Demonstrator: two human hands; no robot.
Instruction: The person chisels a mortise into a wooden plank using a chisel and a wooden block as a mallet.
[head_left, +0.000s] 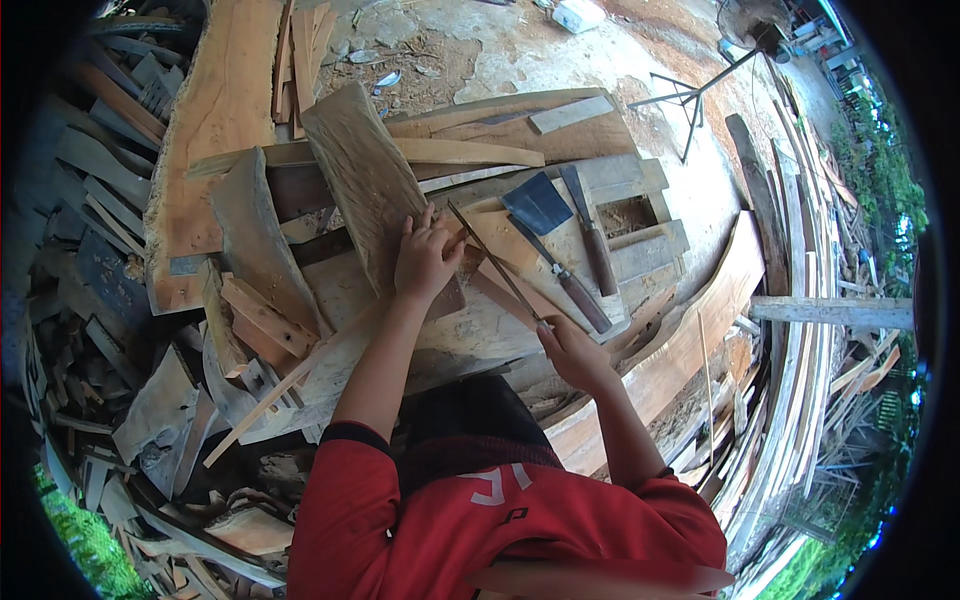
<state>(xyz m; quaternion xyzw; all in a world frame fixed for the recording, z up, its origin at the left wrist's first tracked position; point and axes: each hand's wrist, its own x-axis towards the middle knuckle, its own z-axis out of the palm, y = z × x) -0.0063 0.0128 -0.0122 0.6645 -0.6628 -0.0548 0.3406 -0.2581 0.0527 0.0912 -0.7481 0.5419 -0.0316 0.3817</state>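
1. Plank [365,180] is laid slantwise on the surface [440,345], touched by the left hand [428,262], fingers loosely spread.
2. Long thin tool [500,275] is grasped in the right hand [575,350].
3. Tool positioning beside plank seems in hand; firmer bracing probably called for.

There are two hands [428,262] [575,353], one long thin tool [497,264], two wooden-handled blades [538,205] [599,258] and one tripod stand [697,94].
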